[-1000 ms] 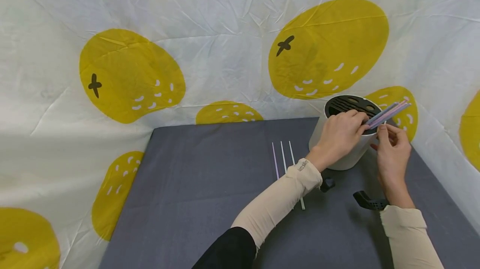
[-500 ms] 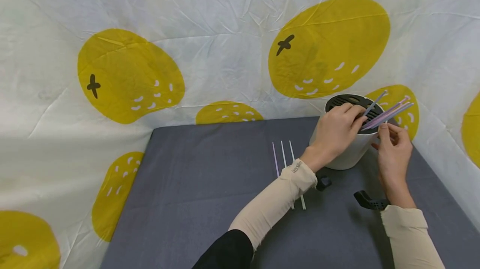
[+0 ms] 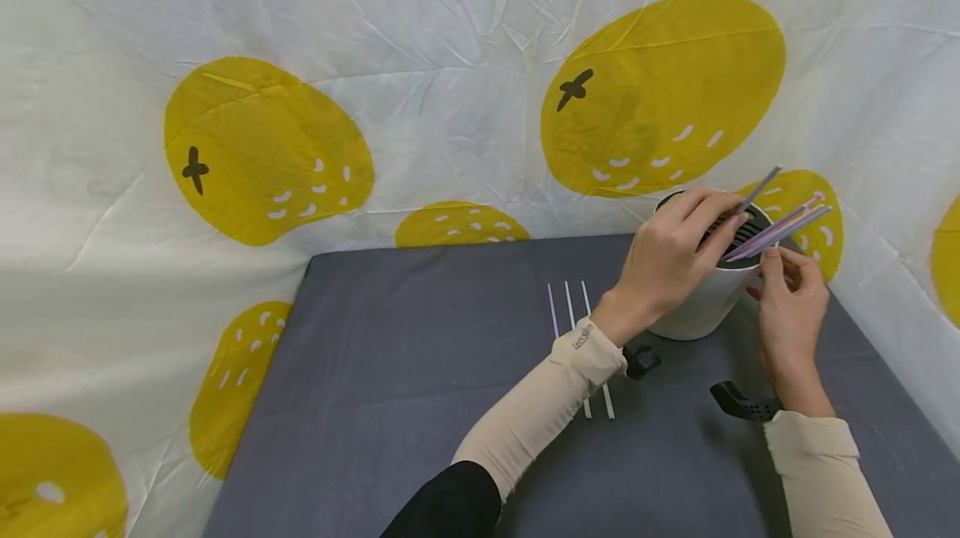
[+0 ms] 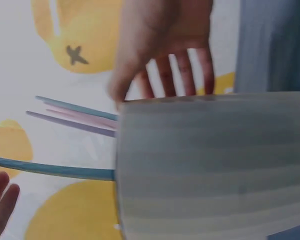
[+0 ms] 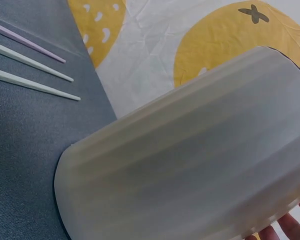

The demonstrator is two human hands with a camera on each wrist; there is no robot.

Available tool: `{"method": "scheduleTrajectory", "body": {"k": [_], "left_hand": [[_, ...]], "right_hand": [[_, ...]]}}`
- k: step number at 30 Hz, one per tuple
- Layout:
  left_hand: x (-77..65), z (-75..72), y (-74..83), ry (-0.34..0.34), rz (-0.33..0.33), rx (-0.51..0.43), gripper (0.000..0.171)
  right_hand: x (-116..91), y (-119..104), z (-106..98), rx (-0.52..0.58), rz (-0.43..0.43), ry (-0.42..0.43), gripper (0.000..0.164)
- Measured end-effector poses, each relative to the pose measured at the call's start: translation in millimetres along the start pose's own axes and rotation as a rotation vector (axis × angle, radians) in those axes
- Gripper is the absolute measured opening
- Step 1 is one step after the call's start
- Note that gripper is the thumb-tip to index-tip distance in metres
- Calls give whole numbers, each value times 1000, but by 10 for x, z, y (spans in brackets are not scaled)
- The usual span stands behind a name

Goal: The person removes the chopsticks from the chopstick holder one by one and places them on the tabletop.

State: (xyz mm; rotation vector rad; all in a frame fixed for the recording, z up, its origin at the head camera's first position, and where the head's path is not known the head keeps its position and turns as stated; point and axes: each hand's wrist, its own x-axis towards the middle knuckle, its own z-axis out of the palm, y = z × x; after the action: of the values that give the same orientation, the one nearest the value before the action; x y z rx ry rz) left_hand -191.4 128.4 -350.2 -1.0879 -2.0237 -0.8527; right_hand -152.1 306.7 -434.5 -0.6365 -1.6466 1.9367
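A white round knife holder (image 3: 693,313) with a black slotted top stands at the right of the table. My left hand (image 3: 671,251) is over its top, pinching a blue chopstick (image 3: 763,186) that rises from the holder. In the left wrist view this chopstick (image 4: 60,168) sticks out farther than the others, and two fingertips (image 4: 9,197) show beside it. A bundle of blue, pink and lilac chopsticks (image 3: 783,226) leans from the holder's right side. My right hand (image 3: 795,301) holds the holder there, thumb at the rim and fingers along the wall.
A lilac chopstick (image 3: 552,309) and two white chopsticks (image 3: 587,296) lie side by side on the grey tabletop (image 3: 390,371), partly under my left forearm. A white curtain (image 3: 450,122) with yellow fruit shapes hangs behind. Black wrist straps (image 3: 738,403) show below the hands.
The blue chopstick has parted from the bundle and risen higher out of the holder, with my left hand shifting slightly to the left. My right hand has stayed at the rim.
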Motion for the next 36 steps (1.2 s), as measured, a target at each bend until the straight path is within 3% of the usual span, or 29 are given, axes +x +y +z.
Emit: {"method": "scheduleTrajectory", "body": {"k": [10, 15, 20, 26, 30, 36], "left_hand": [[27, -270, 63, 187, 116, -51, 31], [-13, -333, 84, 232, 69, -129, 31], [-117, -381, 56, 245, -110, -322, 30], [-304, -417, -31, 245, -375, -663, 29], [-424, -447, -87, 204, -564, -853, 28], [-660, -484, -231, 120, -794, -962, 25]], "right_hand": [[22, 44, -40, -39, 5, -10, 25], [36, 58, -40, -53, -10, 2, 26], [33, 55, -36, -28, 2, 1, 22], [11, 59, -42, -19, 0, -10, 21], [7, 45, -41, -6, 3, -9, 20], [16, 38, -33, -26, 5, -13, 23]]}}
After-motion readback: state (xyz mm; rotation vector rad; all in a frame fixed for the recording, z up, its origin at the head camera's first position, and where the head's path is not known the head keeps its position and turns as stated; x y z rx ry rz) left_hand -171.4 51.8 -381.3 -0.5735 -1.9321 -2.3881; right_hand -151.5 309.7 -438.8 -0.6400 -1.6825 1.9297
